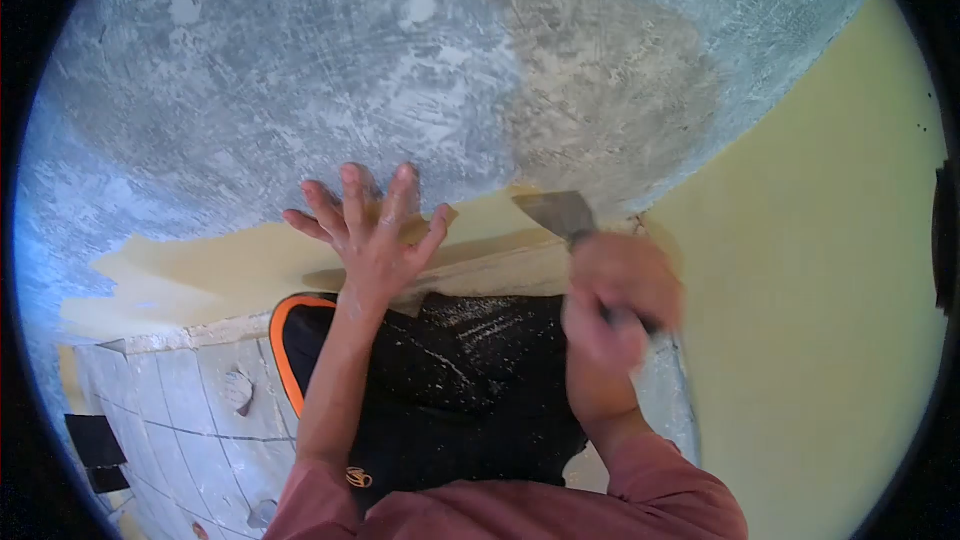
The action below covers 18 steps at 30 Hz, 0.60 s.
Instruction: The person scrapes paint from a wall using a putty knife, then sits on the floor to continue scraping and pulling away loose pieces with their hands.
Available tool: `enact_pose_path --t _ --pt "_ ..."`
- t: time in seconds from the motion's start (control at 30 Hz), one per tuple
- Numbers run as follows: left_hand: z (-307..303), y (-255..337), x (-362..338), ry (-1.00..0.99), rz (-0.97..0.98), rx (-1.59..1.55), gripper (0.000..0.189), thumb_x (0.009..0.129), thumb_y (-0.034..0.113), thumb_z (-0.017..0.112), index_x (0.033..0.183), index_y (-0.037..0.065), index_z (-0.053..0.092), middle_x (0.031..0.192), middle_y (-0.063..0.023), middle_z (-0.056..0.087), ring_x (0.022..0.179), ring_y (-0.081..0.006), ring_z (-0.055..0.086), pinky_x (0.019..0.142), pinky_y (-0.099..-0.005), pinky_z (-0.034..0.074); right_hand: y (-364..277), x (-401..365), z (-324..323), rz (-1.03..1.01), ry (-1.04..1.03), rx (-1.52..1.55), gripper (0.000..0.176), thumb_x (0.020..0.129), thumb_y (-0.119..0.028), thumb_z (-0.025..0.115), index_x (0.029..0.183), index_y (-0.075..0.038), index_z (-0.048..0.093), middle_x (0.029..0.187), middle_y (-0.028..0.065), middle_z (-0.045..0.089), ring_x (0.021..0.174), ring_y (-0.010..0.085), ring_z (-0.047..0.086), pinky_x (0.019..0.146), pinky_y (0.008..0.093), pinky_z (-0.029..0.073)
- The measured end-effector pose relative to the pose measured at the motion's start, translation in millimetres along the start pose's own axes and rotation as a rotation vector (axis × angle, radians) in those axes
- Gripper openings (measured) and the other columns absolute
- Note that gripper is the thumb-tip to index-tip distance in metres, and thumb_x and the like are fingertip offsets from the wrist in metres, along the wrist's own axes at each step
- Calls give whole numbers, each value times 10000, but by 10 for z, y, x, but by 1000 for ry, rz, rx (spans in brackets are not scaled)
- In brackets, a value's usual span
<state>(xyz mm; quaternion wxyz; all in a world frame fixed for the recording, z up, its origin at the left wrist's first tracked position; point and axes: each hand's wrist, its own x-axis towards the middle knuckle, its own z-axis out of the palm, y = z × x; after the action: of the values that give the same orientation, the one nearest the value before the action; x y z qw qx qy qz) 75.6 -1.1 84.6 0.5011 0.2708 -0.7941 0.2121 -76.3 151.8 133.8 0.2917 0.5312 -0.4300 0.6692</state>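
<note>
Left hand (368, 235) lies flat on the wall (300, 60), fingers spread wide as a brace; right hand (612, 308) closes around the scraper (558, 212), blade angled against the edge of the yellow paint (230, 265)

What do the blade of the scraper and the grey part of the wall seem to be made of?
The blade of the scraper looks like thin metal, dull grey. Motion blur leaves its finish unsure. The grey wall area looks like bare cement or plaster: rough, matt and mottled, with scrape marks.
</note>
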Motion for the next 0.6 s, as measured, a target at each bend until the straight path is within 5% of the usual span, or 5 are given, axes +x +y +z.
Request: enact_pose_path --t 0.1,0.3,0.43,0.5,0.6 --pt "-46 19 -33 -49 59 45 711 650 469 689 1272 205 466 1470 -143 105 1327 -448 -44 1010 -609 -81 -335 334 -103 -211 146 527 343 860 -385 442 748 -62 414 537 45 446 391 140 393 364 251 357" --pt "-4 21 -31 -4 16 3 560 698 490 642 1209 282 539 1468 -86 164 1344 -406 -20 1023 -575 -117 -202 244 -39 -97 87 324 285 849 -310 429 700 -83 342 519 -3 389 377 84 367 335 223 296" --pt "5 22 -34 -5 -4 8 548 707 490 636 1206 283 541 1468 -83 162 1345 -402 -24 1020 -573 -126 -220 208 -11 -331 257 576 236 836 -256 519 746 -55 434 576 54 501 437 194 508 426 327 457" --pt "5 42 -38 -3 5 7 546 709 490 635 1206 284 541 1468 -83 161 1345 -402 -26 1020 -572 -129 -175 160 47 6 47 243 340 896 -395 397 753 -89 365 565 -3 412 418 92 384 362 229 307" --pt "3 19 -29 -8 2 2 543 711 488 635 1205 284 542 1468 -82 162 1345 -402 -24 1020 -573 -125 -306 270 -152 -149 124 432 362 888 -421 419 765 -83 377 576 16 411 423 114 380 390 261 335"
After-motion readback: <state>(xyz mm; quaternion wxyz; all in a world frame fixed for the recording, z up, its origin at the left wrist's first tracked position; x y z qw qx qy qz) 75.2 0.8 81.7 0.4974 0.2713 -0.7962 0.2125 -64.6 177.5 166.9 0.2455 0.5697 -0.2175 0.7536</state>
